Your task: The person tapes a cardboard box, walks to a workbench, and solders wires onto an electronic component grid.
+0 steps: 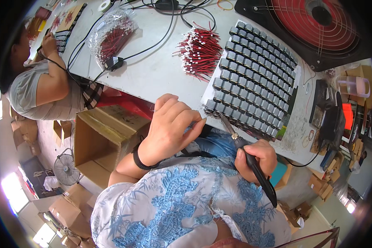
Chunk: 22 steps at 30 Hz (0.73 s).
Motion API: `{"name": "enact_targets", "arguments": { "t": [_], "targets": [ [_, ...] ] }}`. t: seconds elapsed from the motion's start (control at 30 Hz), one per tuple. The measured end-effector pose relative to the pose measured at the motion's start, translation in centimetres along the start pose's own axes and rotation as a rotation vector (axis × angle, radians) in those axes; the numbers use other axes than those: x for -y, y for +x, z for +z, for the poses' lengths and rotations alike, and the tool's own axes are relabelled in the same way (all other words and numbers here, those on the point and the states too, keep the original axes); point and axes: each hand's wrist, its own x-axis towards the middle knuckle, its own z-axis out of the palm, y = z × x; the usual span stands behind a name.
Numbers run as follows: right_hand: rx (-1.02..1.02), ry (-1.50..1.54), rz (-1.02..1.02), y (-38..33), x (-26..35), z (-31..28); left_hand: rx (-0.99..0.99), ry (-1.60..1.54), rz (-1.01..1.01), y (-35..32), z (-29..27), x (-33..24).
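My right hand (pixel 258 157) grips a black soldering iron (pixel 252 163) whose metal tip points up at the near-left corner of a tray of small dark square components (pixel 256 78). My left hand (pixel 171 126) is closed with a thin wire pinched between its fingers, its end held out toward the iron's tip at that same corner. A black band circles my left wrist. A pile of red wires with white ends (pixel 199 51) lies on the white table (pixel 157 70) just left of the tray.
A second person (pixel 41 82) sits at far left working on another tray (pixel 68 25). A clear bag of red wires (pixel 111 37) and black cables lie between us. An open cardboard box (pixel 105 136) stands below the table edge. A red fan (pixel 318 25) sits at top right.
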Motion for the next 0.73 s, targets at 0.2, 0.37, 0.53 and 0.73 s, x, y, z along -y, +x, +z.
{"name": "enact_targets", "arguments": {
  "t": [0.2, 0.37, 0.53, 0.73],
  "targets": [
    [0.006, -0.034, 0.066, 0.0, -0.03, 0.35, -0.025, 0.001, 0.02, -0.01, 0.38, 0.33],
    [0.009, -0.033, 0.063, 0.07, -0.09, 0.38, -0.01, 0.002, 0.02, 0.03, 0.37, 0.5],
    [0.025, -0.023, 0.049, 0.15, -0.16, 0.39, -0.022, -0.007, 0.023, 0.08, 0.47, 0.59],
    [0.056, -0.023, 0.047, 0.07, -0.3, 0.57, -0.011, -0.024, 0.003, -0.32, 0.66, 0.71]
  ]
}}
